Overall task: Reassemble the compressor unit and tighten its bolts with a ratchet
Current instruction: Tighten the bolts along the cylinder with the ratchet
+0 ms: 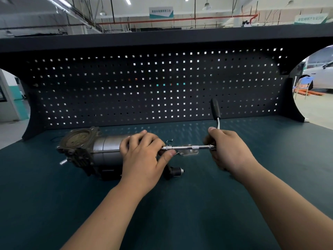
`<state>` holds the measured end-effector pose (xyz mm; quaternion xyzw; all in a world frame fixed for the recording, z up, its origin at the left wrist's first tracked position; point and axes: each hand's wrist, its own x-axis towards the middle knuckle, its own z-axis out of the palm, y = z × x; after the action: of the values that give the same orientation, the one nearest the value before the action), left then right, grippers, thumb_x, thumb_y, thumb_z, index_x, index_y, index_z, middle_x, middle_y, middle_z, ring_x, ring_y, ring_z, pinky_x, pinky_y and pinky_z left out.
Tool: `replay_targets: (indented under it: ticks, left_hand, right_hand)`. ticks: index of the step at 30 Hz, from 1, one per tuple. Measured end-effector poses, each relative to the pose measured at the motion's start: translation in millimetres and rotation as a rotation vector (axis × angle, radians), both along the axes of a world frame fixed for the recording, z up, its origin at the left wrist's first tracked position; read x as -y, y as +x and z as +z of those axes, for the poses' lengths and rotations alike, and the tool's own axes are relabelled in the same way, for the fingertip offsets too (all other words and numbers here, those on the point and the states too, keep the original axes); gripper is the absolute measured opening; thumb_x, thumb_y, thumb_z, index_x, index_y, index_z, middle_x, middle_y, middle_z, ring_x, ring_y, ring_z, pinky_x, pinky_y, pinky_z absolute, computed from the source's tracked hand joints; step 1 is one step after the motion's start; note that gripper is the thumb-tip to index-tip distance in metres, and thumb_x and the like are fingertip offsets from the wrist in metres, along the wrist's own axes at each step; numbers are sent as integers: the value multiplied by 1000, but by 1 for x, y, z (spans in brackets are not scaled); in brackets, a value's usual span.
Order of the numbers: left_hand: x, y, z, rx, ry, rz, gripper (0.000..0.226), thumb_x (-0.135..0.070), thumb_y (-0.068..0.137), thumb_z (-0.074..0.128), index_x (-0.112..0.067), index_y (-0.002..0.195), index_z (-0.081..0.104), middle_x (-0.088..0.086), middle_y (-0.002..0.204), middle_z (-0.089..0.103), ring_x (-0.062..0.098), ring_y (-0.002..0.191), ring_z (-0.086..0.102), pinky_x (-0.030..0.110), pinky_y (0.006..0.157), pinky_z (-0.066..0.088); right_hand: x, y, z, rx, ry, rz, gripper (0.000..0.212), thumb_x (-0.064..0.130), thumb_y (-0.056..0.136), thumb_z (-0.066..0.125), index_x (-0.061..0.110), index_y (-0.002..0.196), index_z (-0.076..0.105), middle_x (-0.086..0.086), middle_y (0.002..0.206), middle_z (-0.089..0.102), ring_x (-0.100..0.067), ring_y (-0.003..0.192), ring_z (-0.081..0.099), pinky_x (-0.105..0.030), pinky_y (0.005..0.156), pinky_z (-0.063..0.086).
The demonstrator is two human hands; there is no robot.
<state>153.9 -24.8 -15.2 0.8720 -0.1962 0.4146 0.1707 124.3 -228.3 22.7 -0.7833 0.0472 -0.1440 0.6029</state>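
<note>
The compressor unit (100, 150) lies on its side on the dark green bench top, its round flanged end facing left. My left hand (144, 152) wraps over the right end of its metal cylinder, and thumb and fingers pinch the socket end of a chrome extension bar (189, 147). That bar runs horizontally to the right into my right hand (227, 150). My right hand grips the ratchet head; the ratchet's black handle (215, 109) stands up behind the hand. The bolt under the socket is hidden by my left hand.
A small metal bracket (190, 152) lies under the extension bar. Loose screws (169, 140) lie just behind my left hand. A black cylindrical part (175, 171) sits in front of the compressor. A dark pegboard (158, 87) walls the back of the bench.
</note>
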Motion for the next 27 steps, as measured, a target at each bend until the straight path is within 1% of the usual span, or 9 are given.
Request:
replay_targets:
  ticks: [3,7,9,12,15,19,21,24,27]
  left_hand:
    - [-1,0,0,0,9,-3,44,-62,88,34,-27,79,60,-14,97,59,21,118,40,36,94,16]
    - [-2,1,0,-16,26,-1,45,-63,88,33,-27,78,58,-15,97,58,21,119,39,36,94,15]
    - [-3,1,0,-23,26,-6,46,-64,87,32,-27,79,58,-16,97,58,19,120,36,36,94,15]
    - [-3,1,1,-19,20,-20,46,-64,87,33,-27,79,59,-16,97,58,17,119,33,35,94,15]
    - [-4,1,1,-35,16,-29,45,-65,86,33,-28,82,60,-17,100,58,18,121,34,34,94,14]
    - [-6,1,0,-50,11,-50,42,-63,85,34,-32,94,60,-19,106,58,16,124,34,31,95,12]
    - [-6,1,0,-47,-1,-62,39,-61,86,35,-33,99,58,-20,107,58,15,124,32,29,95,12]
    - [-6,1,0,-29,-6,-72,40,-60,87,35,-33,97,63,-19,104,59,15,123,33,26,94,10]
    - [-5,1,0,-25,-23,-73,42,-60,88,33,-33,93,65,-20,102,59,14,123,33,26,93,9]
  right_hand:
    - [4,-2,-5,244,-304,-109,36,44,93,39,21,72,59,16,48,54,0,47,49,-28,51,32]
    - [12,-5,-14,573,-591,-93,23,42,91,39,24,80,50,12,46,44,-4,51,49,-25,50,33]
    - [14,-6,-14,650,-639,-89,33,47,85,33,21,83,53,16,49,41,1,48,43,-20,52,33]
    - [13,-4,-15,669,-607,-72,33,47,85,32,21,84,54,18,49,41,2,51,42,-24,52,33]
    - [11,-2,-17,577,-507,-64,23,40,91,38,24,78,49,12,49,49,-7,50,46,-31,53,35]
    - [4,0,-13,361,-274,-68,33,38,96,43,25,70,58,22,54,56,1,52,50,-28,55,35]
    - [2,2,-9,223,-124,-72,39,41,95,43,24,65,60,11,46,50,-4,41,43,-27,53,32]
    - [-2,2,-2,5,226,55,40,41,98,41,13,73,57,0,39,34,-16,31,27,-23,40,26]
    - [-5,-2,2,-112,420,120,40,41,98,41,12,73,53,1,40,28,-14,30,20,-21,34,20]
